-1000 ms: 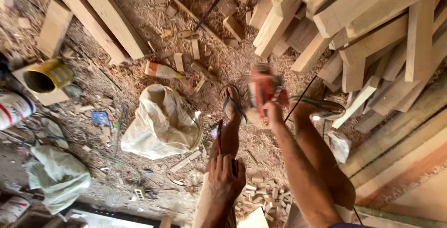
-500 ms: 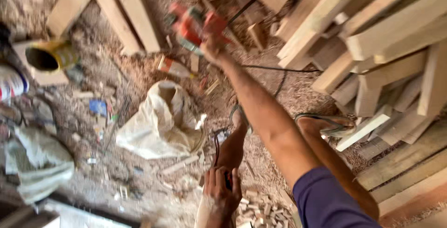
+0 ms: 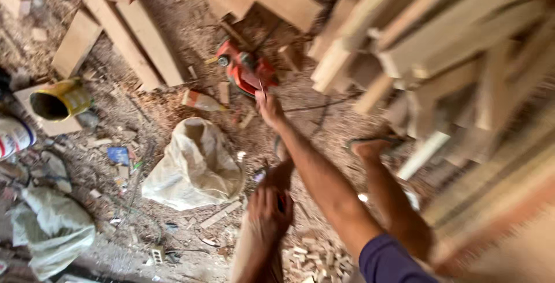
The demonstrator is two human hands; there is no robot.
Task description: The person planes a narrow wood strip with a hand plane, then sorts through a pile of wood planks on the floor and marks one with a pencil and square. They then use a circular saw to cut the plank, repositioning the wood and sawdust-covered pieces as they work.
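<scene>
A red power tool (image 3: 243, 69) lies on the sawdust-covered floor in front of a stack of timber. My right hand (image 3: 269, 108) is stretched out to it, its fingertips closed at the tool's rear end, where a thin dark cord (image 3: 312, 109) runs off. My left hand (image 3: 267, 213) rests low in the view on my lower leg, fingers spread, holding nothing that I can make out. My sandalled feet (image 3: 370, 147) stand on the sawdust between the two hands.
Cut timber (image 3: 439, 46) is piled on the right. Loose planks (image 3: 136, 43) lie at the top left. A beige sack (image 3: 193, 170), a yellow bucket (image 3: 58, 101), a grey sack (image 3: 52, 234) and small offcuts (image 3: 306, 254) litter the floor.
My right hand has carried the red tool from near my feet out away from me and down to the floor. The view has swung left; my left hand stayed on my leg.
</scene>
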